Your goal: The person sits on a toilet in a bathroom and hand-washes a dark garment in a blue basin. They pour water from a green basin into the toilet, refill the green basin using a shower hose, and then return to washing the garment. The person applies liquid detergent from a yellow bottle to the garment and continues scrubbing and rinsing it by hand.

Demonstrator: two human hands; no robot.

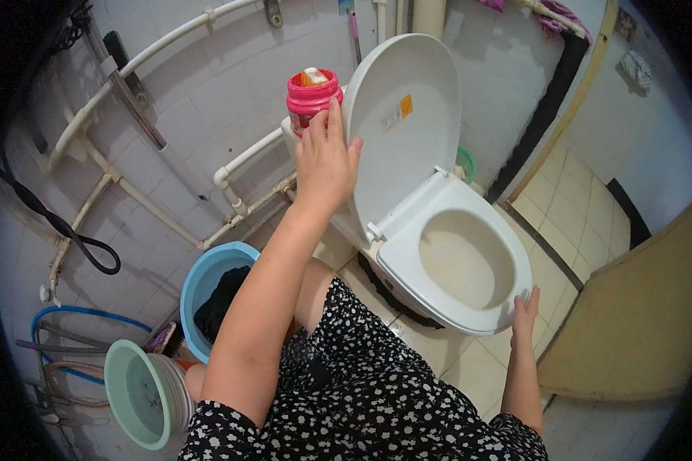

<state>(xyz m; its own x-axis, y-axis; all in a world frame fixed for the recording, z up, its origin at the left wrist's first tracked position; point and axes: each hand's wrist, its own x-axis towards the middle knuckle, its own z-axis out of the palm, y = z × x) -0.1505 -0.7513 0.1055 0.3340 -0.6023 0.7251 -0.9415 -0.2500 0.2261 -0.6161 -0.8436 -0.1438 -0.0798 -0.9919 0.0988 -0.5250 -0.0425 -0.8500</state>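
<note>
My left hand (327,163) reaches up to a pink plastic jar (310,100) on the toilet tank. Its fingers are stretched out and rest against the jar's side, not wrapped round it. The jar has no lid, and something white and orange shows in its mouth. Beside it the white toilet lid (407,115) stands raised, with an orange sticker inside. The white toilet seat (400,261) lies down on the bowl. At the seat's front right edge, my right hand (523,319) grips the rim between thumb and fingers; its fingers are partly hidden.
A blue basin (196,288) with dark cloth and a pale green basin (115,376) stand at the left. White pipes (142,203) and a blue hose (92,311) run along the tiled wall. A yellowish panel (630,307) is at the right, near a doorway.
</note>
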